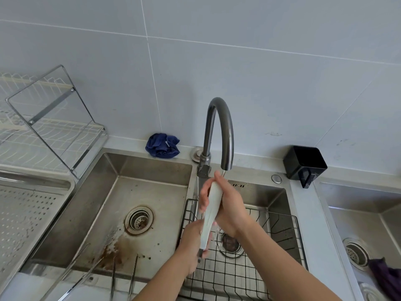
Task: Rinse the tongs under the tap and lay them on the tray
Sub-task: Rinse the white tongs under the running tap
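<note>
White tongs (211, 210) stand nearly upright under the spout of the curved grey tap (219, 131), and water runs down onto them. My right hand (229, 206) grips their upper part just below the spout. My left hand (192, 244) holds their lower end, where a dark tip pokes out. Both hands are over the middle sink (269, 198). The perforated steel tray (28, 216) lies at the far left, beside the left sink.
A black wire basket (282, 233) sits in the middle sink. In the stained left sink (152, 187) lie two pairs of thin metal tongs (112, 276). A dish rack (50, 127), blue cloth (162, 145), black holder (304, 165) and right sink (358, 216) surround them.
</note>
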{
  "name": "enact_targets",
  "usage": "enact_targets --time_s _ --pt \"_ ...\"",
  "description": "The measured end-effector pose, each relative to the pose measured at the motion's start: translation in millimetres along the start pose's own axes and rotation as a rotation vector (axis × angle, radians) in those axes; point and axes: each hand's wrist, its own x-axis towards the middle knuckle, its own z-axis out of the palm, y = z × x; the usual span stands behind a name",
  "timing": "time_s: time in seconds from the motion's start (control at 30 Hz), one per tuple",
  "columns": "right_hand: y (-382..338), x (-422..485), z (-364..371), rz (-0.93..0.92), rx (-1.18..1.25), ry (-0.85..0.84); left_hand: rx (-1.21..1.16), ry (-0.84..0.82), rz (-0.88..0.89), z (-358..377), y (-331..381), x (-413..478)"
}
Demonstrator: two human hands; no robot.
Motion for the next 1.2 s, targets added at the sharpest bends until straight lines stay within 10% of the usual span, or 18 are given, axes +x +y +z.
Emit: enact_targets --time_s 0.53,1.1,1.2 --pt "-1 -12 7 -0.155 -0.262 0.195 -0.043 -0.172 0.432 2 2 -24" --pt "-40 -4 -50 -0.283 -0.899 0.723 -0.038 -0.099 0.236 -36 -1 -9" --pt "-42 13 -54 -0.007 -0.748 0.556 -0.028 -0.165 0.157 -43 3 -6"
